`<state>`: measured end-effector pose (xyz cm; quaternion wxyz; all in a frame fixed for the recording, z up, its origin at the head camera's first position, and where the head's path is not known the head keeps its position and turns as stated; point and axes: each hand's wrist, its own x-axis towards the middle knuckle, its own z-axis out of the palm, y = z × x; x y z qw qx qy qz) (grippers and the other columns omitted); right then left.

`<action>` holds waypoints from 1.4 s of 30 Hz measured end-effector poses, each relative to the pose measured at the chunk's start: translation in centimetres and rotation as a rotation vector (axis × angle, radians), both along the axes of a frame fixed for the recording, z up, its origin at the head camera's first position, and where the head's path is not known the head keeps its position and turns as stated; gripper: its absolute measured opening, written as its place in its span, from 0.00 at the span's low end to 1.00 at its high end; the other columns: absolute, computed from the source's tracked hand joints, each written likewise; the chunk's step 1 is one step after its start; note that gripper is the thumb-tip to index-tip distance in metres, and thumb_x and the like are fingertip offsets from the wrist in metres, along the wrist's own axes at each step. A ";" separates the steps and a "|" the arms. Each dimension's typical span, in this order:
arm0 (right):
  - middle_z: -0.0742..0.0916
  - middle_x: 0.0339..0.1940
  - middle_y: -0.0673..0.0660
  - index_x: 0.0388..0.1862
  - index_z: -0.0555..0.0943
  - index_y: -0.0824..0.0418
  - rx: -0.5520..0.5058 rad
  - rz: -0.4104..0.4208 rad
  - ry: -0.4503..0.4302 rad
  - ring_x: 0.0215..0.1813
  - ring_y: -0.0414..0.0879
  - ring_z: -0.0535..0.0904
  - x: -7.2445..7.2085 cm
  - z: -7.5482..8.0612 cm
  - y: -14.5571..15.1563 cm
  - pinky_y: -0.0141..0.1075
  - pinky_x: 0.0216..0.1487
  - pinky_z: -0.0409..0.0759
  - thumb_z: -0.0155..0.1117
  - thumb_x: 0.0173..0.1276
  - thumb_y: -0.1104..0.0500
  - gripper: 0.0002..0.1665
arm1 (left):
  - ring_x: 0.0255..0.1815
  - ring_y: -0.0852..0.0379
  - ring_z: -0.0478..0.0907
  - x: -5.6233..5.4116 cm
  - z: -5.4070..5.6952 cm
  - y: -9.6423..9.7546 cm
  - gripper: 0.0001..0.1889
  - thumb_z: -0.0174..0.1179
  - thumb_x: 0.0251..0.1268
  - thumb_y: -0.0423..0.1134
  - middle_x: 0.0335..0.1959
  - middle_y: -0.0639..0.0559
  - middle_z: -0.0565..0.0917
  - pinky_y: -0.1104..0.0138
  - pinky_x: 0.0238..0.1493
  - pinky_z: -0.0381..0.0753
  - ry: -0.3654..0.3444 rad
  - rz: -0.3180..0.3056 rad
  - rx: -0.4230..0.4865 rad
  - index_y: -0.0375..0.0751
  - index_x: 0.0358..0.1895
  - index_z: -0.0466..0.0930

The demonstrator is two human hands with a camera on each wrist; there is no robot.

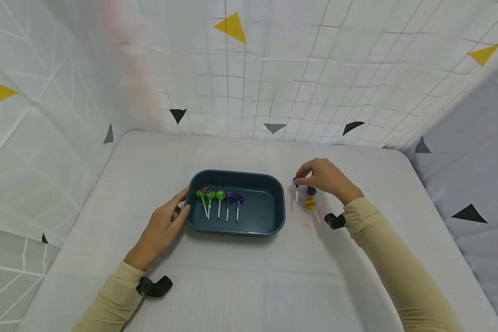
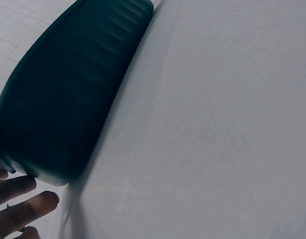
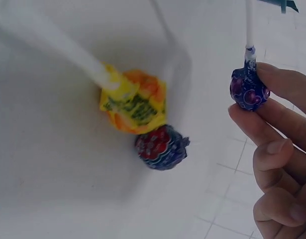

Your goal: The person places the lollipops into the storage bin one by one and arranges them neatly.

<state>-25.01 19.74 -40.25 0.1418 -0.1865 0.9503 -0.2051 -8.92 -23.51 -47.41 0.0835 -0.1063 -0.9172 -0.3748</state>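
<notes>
My right hand (image 1: pixel 325 177) pinches a purple lollipop (image 3: pixel 250 89) by its wrapped head between thumb and fingertips, with the white stick pointing toward the near side in the head view. Below that hand, a yellow and orange lollipop (image 3: pixel 135 102) lies on the table against a dark blue and red lollipop (image 3: pixel 161 148). A dark teal tray (image 1: pixel 263 203) sits at the middle of the table. My left hand (image 1: pixel 162 228) rests at its left end, fingers extended near the rim. Inside stand out green lollipops (image 1: pixel 220 195) and purple lollipops (image 1: pixel 230 198), lined up side by side toward the left.
White cloth covers the table (image 1: pixel 249 286). Behind it rises a white sheet (image 1: pixel 274 69) with a grid and yellow and dark triangles. Grey-white sheets also hang at the left and right. Each wrist carries a black device (image 1: pixel 154 287).
</notes>
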 end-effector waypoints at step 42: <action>0.92 0.42 0.49 0.42 0.91 0.50 -0.007 0.191 0.011 0.41 0.45 0.85 2.7 3.7 -6.6 0.41 0.39 0.84 0.74 0.68 0.48 0.09 | 0.39 0.56 0.80 0.0 0.0 -0.1 0.28 0.50 0.84 0.46 0.61 0.42 0.84 0.64 0.37 0.77 -0.020 0.001 -0.004 0.46 0.81 0.62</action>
